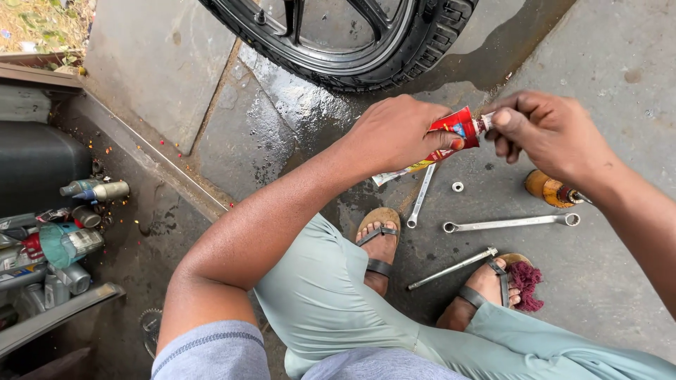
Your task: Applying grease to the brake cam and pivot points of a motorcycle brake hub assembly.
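Observation:
My left hand point(398, 134) grips a red squeeze tube point(451, 134) by its body, nozzle pointing right. My right hand point(546, 130) pinches the tube's nozzle end point(486, 123) with fingertips. Both hands hover above wet concrete, over my sandalled feet point(380, 246). Below the hands lie two ring spanners point(510, 224), a long bolt or axle rod point(454, 267) and a small white washer point(458, 186).
A black motorcycle wheel point(366, 49) stands at the top. An amber-handled screwdriver point(553, 190) lies at the right. A maroon rag point(527, 281) sits by my right foot. Bottles and cans point(67, 243) crowd a tray at the left, beside a step edge.

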